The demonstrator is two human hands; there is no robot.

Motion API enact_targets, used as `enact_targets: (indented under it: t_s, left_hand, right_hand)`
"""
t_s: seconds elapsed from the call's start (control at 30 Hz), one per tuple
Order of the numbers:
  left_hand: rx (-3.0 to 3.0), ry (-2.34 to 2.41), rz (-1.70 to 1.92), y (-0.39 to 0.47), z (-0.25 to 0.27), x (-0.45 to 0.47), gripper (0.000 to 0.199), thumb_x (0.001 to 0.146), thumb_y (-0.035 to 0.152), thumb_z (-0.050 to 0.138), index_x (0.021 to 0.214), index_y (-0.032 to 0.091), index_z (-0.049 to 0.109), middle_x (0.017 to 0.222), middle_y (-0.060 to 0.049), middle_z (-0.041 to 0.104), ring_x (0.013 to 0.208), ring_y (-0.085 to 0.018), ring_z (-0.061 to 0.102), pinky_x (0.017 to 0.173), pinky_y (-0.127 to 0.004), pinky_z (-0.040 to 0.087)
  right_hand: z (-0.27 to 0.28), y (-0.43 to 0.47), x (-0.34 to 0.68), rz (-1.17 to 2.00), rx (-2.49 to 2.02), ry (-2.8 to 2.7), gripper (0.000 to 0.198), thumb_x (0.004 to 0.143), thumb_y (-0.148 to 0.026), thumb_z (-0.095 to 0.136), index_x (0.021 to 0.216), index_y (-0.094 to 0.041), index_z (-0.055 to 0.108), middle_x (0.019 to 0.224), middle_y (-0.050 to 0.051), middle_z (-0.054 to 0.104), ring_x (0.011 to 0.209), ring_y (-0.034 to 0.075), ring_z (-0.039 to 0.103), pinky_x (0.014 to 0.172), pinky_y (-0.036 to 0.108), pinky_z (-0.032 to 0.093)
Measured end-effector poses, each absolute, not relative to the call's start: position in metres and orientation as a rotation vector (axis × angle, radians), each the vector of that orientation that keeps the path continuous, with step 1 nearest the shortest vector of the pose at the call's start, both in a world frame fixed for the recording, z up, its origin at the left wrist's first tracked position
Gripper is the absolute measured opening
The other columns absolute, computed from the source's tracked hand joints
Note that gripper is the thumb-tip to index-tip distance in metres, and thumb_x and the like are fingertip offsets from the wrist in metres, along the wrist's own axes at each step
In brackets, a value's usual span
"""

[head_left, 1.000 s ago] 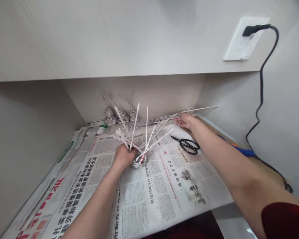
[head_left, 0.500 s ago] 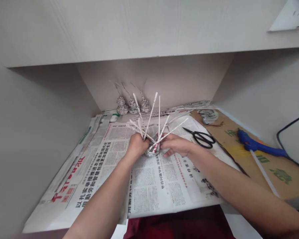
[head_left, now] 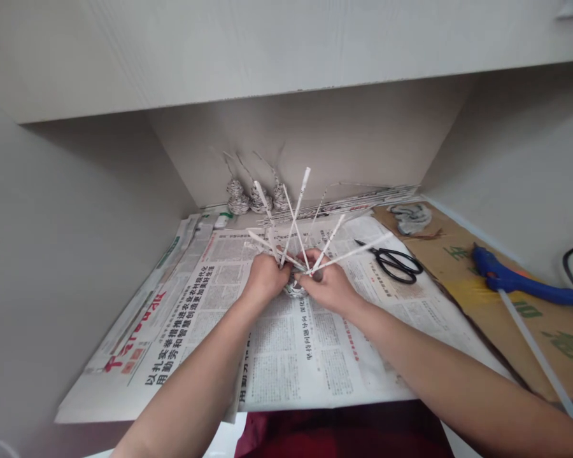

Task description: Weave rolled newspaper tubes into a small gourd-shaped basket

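A small woven paper piece [head_left: 296, 290] sits between my hands over the newspaper, with several rolled paper sticks [head_left: 297, 213] fanning up and outward from it. My left hand [head_left: 266, 277] is closed on its left side, thumb at the rim by the sticks. On the right side, my right hand [head_left: 328, 285] grips the rim where sticks cross, thumb in front and fingers behind. Much of the woven wall is hidden by both hands.
Newspaper [head_left: 286, 369] covers the table. Black scissors [head_left: 395, 264] lie to the right, beside cardboard [head_left: 496, 305] bearing a blue glue gun [head_left: 520, 280] and a grey cloth-like bundle [head_left: 410, 218]. Gourd-shaped woven pieces [head_left: 260, 198] and a paper-stick pile [head_left: 353, 202] are behind. An overhead panel [head_left: 286, 51] hangs above.
My right hand has gone from loosely spread fingers to gripping the woven piece's right rim. Some sticks have shifted in angle. The camera view has turned slightly.
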State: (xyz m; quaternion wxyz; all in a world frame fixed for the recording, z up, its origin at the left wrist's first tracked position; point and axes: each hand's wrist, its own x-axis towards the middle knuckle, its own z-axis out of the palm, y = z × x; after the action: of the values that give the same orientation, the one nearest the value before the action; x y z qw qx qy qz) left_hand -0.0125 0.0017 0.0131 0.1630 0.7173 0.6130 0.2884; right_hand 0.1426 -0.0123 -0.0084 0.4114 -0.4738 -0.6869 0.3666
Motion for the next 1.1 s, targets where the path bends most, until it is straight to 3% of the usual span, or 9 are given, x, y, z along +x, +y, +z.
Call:
enact_targets:
  t_s: [0.23,0.47,0.67,0.9,1.1]
  left_hand:
    - [2.114,1.713,0.813,0.001,0.010,-0.010,0.021,0.073,0.012,0.053,0.086,0.019,0.068,0.083,-0.002,0.072,0.083,-0.020,0.066,0.075,-0.028,0.050]
    - [2.189,1.578,0.842,-0.002,0.011,-0.005,0.025,0.070,0.007,0.052,0.084,0.019,0.068,0.084,-0.002,0.071,0.082,-0.018,0.065,0.077,-0.027,0.049]
    - [2.173,1.563,0.856,-0.005,0.009,-0.005,0.018,0.072,0.010,0.054,0.082,0.019,0.067,0.082,-0.004,0.071,0.077,-0.018,0.065,0.069,-0.026,0.047]
    - [2.156,1.612,0.851,-0.007,0.008,-0.005,0.009,0.076,0.021,0.058,0.083,0.019,0.063,0.076,-0.003,0.069,0.069,-0.017,0.062,0.060,-0.024,0.041]
    - [2.102,1.688,0.828,-0.006,0.011,-0.006,0.009,0.076,0.018,0.055,0.081,0.019,0.063,0.077,-0.003,0.070,0.071,-0.017,0.063,0.061,-0.025,0.040]
  right_hand:
    - [-0.012,-0.010,0.146,1.097,-1.078,-1.702,0.035,0.071,-0.026,0.067,0.104,-0.021,0.057,0.090,0.002,0.067,0.081,0.016,0.062,0.076,0.030,0.047]
    - [0.005,-0.010,0.149,0.921,-1.063,-1.933,0.023,0.064,-0.010,0.058,0.085,-0.020,0.060,0.087,0.000,0.061,0.077,0.016,0.057,0.072,0.028,0.044]
    - [0.007,-0.007,0.153,1.126,-0.943,-1.921,0.029,0.064,-0.010,0.058,0.091,-0.021,0.060,0.082,-0.002,0.062,0.076,0.015,0.056,0.070,0.027,0.044]
    - [-0.004,-0.001,0.153,1.307,-1.031,-1.402,0.023,0.069,-0.032,0.070,0.085,-0.019,0.061,0.077,-0.001,0.063,0.079,0.018,0.059,0.075,0.031,0.046]
    - [0.013,-0.006,0.152,1.333,-0.892,-1.244,0.028,0.080,-0.047,0.060,0.079,-0.019,0.061,0.078,0.001,0.063,0.076,0.016,0.059,0.072,0.028,0.045]
